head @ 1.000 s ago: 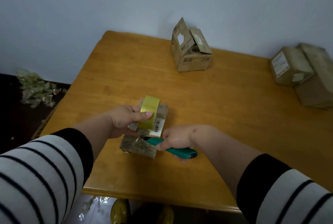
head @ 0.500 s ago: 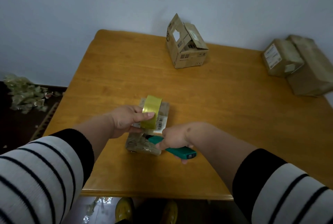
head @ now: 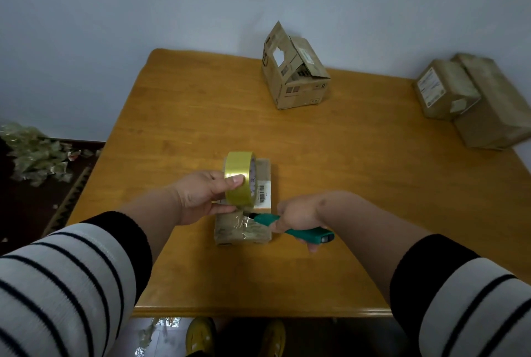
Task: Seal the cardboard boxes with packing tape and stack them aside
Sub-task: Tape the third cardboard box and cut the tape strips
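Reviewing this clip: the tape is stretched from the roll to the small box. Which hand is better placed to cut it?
Right hand: it grips the green cutter, tip at the clear tape strip over the small box. Left hand holds the tape roll.

Glossy yellowish plastic tape roll (head: 240, 178), matt brown cardboard box (head: 244, 234) (crinkled shiny film across it), smooth varnished wooden bench (head: 359, 184).

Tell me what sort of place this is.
Probably a room in a home used for packing parcels, not a warehouse: a wooden table against a plain wall, a few small cardboard boxes at its far right, and a roll of tape in the left hand.
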`<state>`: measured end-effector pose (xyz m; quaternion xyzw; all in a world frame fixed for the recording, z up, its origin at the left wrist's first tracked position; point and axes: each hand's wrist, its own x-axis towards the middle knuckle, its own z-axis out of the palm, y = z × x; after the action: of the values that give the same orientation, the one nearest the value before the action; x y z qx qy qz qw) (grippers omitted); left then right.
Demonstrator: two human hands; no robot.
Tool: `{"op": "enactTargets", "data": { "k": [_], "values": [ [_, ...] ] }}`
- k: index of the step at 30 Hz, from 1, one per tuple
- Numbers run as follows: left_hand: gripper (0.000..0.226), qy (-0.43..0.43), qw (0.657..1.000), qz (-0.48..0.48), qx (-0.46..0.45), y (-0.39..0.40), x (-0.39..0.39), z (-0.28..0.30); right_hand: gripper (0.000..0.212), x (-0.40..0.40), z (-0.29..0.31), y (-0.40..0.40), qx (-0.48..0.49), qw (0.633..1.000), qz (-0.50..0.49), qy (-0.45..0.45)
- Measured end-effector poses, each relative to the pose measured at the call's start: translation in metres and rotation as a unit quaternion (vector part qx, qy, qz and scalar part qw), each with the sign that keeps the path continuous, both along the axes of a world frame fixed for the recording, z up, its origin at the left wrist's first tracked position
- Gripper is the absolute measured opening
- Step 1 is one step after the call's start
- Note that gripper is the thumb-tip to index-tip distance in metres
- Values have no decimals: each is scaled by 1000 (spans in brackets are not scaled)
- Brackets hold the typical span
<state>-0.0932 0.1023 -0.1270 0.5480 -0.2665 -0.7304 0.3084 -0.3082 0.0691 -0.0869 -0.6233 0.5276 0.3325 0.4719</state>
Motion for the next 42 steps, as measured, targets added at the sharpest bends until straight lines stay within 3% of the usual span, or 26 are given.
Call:
{"op": "enactTargets", "data": {
  "k": [4,14,19,21,24,26,28,30,34,39,42],
  "values": [
    [44,20,1000,10,7,-1,4,-1,44,-15,2,-3,-1,1000,-12,13],
    [58,44,997,59,17,0,5,-1,41,-52,-3,-18,27,985,-169,-33],
    [64,49,995,81,19,-1,3,-3,41,-43,-19,-21,-19,993,-121,-6],
    [63,49,995,90,17,-1,2,-4,41,-42,-30,-19,4,984,-175,-19],
    [62,60,992,108,17,0,3,-5,46,-56,-43,-17,55,940,-328,-72],
    [62,70,991,117,17,1,3,-7,45,-67,-48,-20,47,925,-366,-87],
    [62,74,989,123,19,2,3,-8,36,-68,-52,-23,9,938,-340,-62],
    [59,74,989,125,17,2,3,-8,30,-61,-61,-23,-54,969,-241,-5],
    [51,72,990,121,16,2,4,-10,34,-35,-91,-18,-127,988,-88,15],
    [59,74,988,132,23,2,1,-8,36,-21,-95,-22,-230,966,71,97],
    [61,75,988,135,27,3,1,-7,22,-13,-75,-30,-317,948,17,13]
  ]
}}
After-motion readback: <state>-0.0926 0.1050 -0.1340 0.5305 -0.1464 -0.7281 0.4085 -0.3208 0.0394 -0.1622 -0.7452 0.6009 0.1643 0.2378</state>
